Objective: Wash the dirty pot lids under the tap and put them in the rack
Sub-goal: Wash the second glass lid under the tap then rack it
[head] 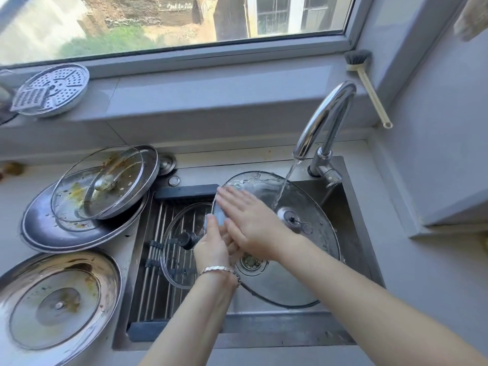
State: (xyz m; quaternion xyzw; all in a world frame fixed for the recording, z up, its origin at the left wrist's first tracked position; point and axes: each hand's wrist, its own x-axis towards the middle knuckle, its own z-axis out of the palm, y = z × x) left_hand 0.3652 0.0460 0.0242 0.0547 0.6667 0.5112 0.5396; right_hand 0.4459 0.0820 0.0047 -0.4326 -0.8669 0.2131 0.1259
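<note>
L hand (211, 247) grips big round glass lid (298, 249) at its 9 o'clock rim; R hand (248, 220) flat, fingers spread on it, under curved chrome tap (327, 120).

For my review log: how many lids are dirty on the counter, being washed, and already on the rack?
Dirty lids on the counter: 3 (top glass lid, large steel lid, front lid)
Lid being washed under the tap: 1
Lid on the rack: 1
Total: 5
</note>
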